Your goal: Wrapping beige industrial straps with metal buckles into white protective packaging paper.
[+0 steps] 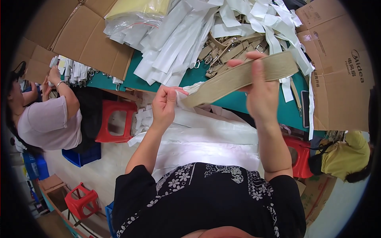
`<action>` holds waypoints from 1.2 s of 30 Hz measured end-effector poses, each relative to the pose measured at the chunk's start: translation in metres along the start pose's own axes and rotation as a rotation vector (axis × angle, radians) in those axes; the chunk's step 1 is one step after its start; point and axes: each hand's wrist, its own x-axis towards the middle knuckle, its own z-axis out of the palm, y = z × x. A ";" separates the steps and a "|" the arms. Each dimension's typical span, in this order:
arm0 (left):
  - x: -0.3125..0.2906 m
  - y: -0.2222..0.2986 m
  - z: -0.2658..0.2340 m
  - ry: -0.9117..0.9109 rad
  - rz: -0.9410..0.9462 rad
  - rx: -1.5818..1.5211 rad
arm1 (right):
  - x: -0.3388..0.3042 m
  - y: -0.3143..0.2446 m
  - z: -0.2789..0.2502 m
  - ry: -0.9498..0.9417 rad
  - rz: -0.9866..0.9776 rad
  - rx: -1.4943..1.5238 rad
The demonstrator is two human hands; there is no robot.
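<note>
Strap [222, 84] before green table [286, 113], seemingly part-covered: pinching white wrap [180, 100] at one end in closed left hand [164, 106], lightly clasping bare length in half-curled right hand [262, 96], leaving piled straps [238, 49] uncovered beyond.

Held strap [226, 84] — one, red stools [82, 201] — three

- Bare right hand [262, 95]: fingers partly hidden behind the wide khaki strap [279, 66].
- Tan silver-buckled straps [239, 48]: partly buried under long white strips [233, 30].
- Clear plastic bag with yellow contents [137, 10]: cut by the upper edge.
</note>
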 end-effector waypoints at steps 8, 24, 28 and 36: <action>-0.004 0.012 -0.005 0.074 -0.231 0.257 | -0.008 0.022 0.004 0.102 -0.218 -0.080; -0.003 -0.009 0.040 0.111 0.008 0.333 | -0.044 0.102 0.028 -0.209 0.146 -0.122; -0.001 -0.019 0.029 0.028 -0.170 -0.129 | -0.048 0.102 0.012 -0.270 0.566 0.218; 0.005 -0.009 -0.019 -0.381 -0.066 0.167 | -0.042 0.103 -0.007 -0.202 0.580 0.266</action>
